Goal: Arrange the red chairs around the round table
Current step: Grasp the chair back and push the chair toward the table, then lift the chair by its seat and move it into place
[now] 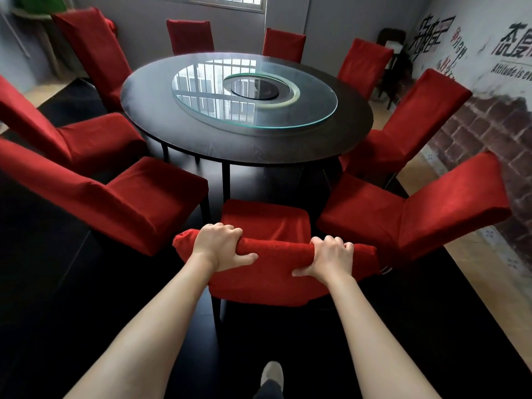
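Head camera is looking down at both hands gripping the top of a red chair (264, 223): left hand (220, 244) and right hand (331, 256) are curling over its backrest. It is facing the round tabletop (149, 96), sitting between two other red chairs.

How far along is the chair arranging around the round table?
Mostly done: red chairs already ring the round table. In hand: left hand and right hand grip the near chair by its backrest. Left: its seat isn't tucked under the table yet.
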Tool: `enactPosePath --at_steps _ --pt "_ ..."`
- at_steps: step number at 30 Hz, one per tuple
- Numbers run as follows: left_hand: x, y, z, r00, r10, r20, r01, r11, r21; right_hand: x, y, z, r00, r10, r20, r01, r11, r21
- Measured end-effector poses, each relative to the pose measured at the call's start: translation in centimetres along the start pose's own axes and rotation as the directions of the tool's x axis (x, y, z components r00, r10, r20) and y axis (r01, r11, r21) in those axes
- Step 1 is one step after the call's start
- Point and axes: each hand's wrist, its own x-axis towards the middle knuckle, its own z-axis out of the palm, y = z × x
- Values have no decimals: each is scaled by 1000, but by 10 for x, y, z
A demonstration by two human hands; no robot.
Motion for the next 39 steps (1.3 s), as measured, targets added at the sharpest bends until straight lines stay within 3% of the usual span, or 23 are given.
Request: enactPosePath --at_steps 20,35,39 --pt "95 -23 29 997 -17 73 14 999 39 100 5 -15 999 -11 34 11 1000 14" --pt "90 -20 28 989 -115 91 116 993 -3 102 4 -14 999 -40 30 39 999 36" --pt "89 -21 22 979 -140 149 141 990 4 97 8 -17 996 -75 44 71 994 87"
